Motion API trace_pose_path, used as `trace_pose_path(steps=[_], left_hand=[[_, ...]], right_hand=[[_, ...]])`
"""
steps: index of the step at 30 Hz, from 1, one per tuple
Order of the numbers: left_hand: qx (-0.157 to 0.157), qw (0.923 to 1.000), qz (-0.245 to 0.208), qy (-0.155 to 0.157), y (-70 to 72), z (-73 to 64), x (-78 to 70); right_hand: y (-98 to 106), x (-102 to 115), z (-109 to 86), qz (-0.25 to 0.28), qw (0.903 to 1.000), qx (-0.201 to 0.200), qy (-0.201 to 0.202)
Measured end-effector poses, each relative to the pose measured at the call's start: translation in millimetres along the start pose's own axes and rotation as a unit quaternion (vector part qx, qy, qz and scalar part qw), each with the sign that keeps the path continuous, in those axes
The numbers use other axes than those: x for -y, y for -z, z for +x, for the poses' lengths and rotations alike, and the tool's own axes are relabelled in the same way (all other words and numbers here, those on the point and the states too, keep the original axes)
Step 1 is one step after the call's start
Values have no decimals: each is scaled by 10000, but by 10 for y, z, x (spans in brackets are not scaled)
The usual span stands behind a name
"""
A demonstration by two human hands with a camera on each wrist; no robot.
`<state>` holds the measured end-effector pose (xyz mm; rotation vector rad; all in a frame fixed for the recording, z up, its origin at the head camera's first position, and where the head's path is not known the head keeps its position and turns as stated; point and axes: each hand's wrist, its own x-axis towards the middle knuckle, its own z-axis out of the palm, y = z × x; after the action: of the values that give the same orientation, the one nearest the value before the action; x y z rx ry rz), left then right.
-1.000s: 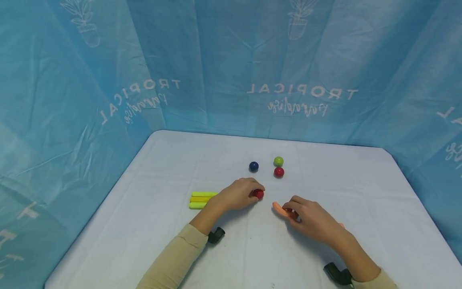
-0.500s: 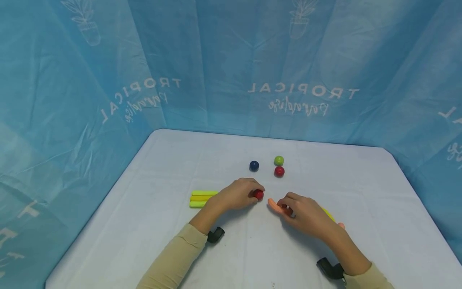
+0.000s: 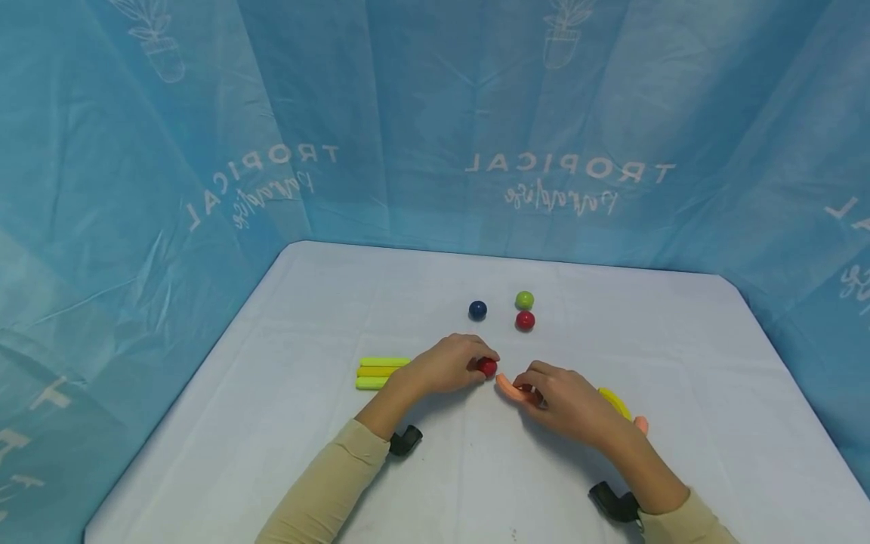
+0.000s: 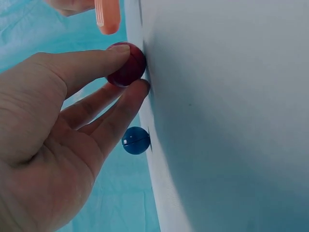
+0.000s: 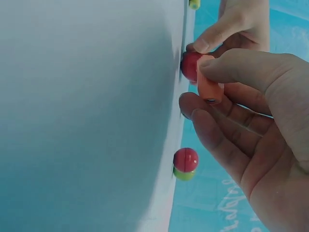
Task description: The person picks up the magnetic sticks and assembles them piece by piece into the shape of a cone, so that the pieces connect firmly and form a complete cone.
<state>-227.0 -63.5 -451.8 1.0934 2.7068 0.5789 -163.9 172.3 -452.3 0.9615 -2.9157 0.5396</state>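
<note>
In the head view my left hand [image 3: 445, 366] pinches a red ball [image 3: 487, 368] close over the white table, thumb on one side and fingertips on the other. My right hand [image 3: 571, 400] holds a curved orange stick [image 3: 510, 388] between thumb and fingers. The stick's free end points at the red ball and stands right by it in the head view. From the left wrist, the orange stick [image 4: 108, 18] shows a small gap to the red ball [image 4: 126, 75]. In the right wrist view the stick [image 5: 210, 89] overlaps the ball, and my right thumb presses along it.
Behind the hands sit a dark blue ball [image 3: 478, 310], a green ball [image 3: 525, 300] and a second red ball [image 3: 525, 322]. Three yellow and lime sticks [image 3: 381, 372] lie partly behind my left wrist. A curved yellow stick [image 3: 615, 403] and an orange end [image 3: 641, 425] show beyond my right forearm.
My right hand has moved left with the curved orange stick, bringing its end up to the red ball. The curved yellow stick has come into sight behind it. My left hand stays in place.
</note>
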Motion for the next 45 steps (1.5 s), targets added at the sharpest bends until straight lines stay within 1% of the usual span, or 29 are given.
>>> trace_pose_path(steps=[5,10,16,19,23,30,36,42,45], left_hand=[[31,10000,-30,-89,19,8,-4],[147,9998,110,-77,45,5,-2],[250,9994,163,-183,79,1,1],[274,9993,180,-160,82,-3,-2],[300,9994,142,-25,74,-15,-15],[280,9989,-156,330,60,-35,-29],[289,9975,-576,283,19,-11,-10],[226,9949,-857,478,17,-17,-8],[182,9933,-1060,432,6,-7,-19]], right_hand=[[-6,-5,29,55,10000,-5,69],[-14,7,70,84,9998,-2,185],[-30,19,103,226,9993,-7,303],[-37,26,108,284,9993,19,253],[-44,44,109,332,9992,116,184],[-46,57,108,246,9994,190,132],[-53,49,69,61,9997,169,179],[-65,58,67,89,9994,10,335],[-66,54,55,143,9991,-56,387]])
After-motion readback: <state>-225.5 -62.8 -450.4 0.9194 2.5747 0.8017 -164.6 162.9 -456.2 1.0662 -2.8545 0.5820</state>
